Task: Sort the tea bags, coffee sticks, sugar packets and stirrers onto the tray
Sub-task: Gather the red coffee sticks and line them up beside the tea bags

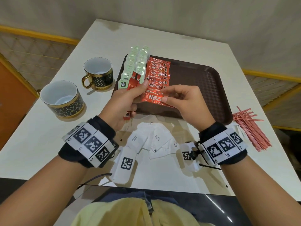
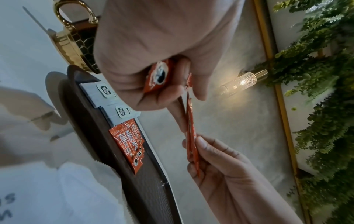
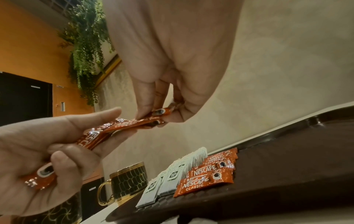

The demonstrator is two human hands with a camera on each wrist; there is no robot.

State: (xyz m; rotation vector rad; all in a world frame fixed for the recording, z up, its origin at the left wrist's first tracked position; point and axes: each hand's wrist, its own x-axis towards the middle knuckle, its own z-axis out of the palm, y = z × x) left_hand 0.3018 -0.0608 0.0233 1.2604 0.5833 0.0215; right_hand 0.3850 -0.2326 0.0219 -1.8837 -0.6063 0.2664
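Over the near left corner of the brown tray (image 1: 195, 82), my left hand (image 1: 130, 95) grips a small bunch of red Nescafe coffee sticks (image 1: 153, 98). My right hand (image 1: 166, 95) pinches the right end of one stick (image 3: 161, 112) between thumb and fingers. On the tray, two rows of pale tea bags (image 1: 135, 62) fill the left side, and a column of coffee sticks (image 1: 158, 69) lies beside them. White sugar packets (image 1: 156, 141) are heaped on the table in front of the tray. Red stirrers (image 1: 249, 128) lie in a bundle on the table at the tray's right.
Two black-and-gold cups (image 1: 61, 98) (image 1: 98, 74) stand on the white table left of the tray. The right half of the tray is bare. The table's near edge runs just behind my wrists.
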